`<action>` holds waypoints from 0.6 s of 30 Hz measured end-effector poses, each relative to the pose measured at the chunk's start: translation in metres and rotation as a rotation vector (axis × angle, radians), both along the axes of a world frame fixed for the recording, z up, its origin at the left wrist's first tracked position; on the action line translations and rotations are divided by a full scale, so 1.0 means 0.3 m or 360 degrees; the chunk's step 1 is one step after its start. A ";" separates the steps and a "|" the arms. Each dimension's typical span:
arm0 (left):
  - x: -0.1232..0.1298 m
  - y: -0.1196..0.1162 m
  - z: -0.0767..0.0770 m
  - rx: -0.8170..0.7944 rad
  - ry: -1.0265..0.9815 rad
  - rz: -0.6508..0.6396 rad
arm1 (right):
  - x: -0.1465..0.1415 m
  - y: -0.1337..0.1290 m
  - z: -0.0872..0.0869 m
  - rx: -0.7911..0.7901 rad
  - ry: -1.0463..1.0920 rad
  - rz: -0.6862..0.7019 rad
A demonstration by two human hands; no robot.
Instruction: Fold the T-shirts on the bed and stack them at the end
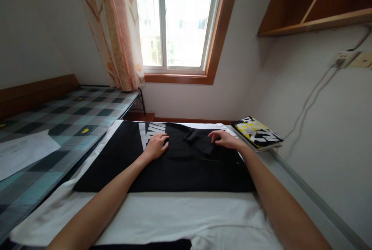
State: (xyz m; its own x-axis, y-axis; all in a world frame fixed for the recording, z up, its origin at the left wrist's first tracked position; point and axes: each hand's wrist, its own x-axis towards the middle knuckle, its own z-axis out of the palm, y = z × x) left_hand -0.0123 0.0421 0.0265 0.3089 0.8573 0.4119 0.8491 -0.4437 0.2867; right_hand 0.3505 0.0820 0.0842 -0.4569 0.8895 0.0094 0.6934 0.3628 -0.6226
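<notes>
A black T-shirt (pixel 186 176) with white lettering and a white stripe lies spread sideways on a white cloth, one side folded over. Its short sleeve (pixel 200 141) rests on top of the folded part. My left hand (pixel 157 145) lies palm down beside the white lettering, fingers loosely spread on the fabric. By the right end of the sleeve, my right hand (pixel 223 139) touches the shirt with bent fingers slightly apart. No cloth shows gripped between them.
The white cloth (pixel 174 219) covers the surface under the shirt. A black, white and yellow folded item (pixel 258 132) sits at the right edge by the wall. To the left are a checked mattress (pixel 95 107) and a paper sheet (pixel 26 151). A cable (pixel 308 103) hangs at right.
</notes>
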 end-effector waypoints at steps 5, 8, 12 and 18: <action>-0.003 -0.001 0.004 -0.0031 -0.0009 -0.0003 | -0.015 -0.031 -0.005 0.0173 -0.0263 -0.0614; 0.005 0.008 0.008 -0.0092 -0.0021 0.0057 | -0.032 -0.022 0.006 0.0079 -0.0479 -0.1065; 0.057 0.048 0.017 -0.0175 -0.0134 0.0222 | -0.067 -0.010 0.002 -0.0092 -0.0480 -0.1397; 0.214 0.159 0.041 -0.0292 -0.0353 0.0326 | -0.089 0.027 -0.095 0.0176 -0.0137 -0.1412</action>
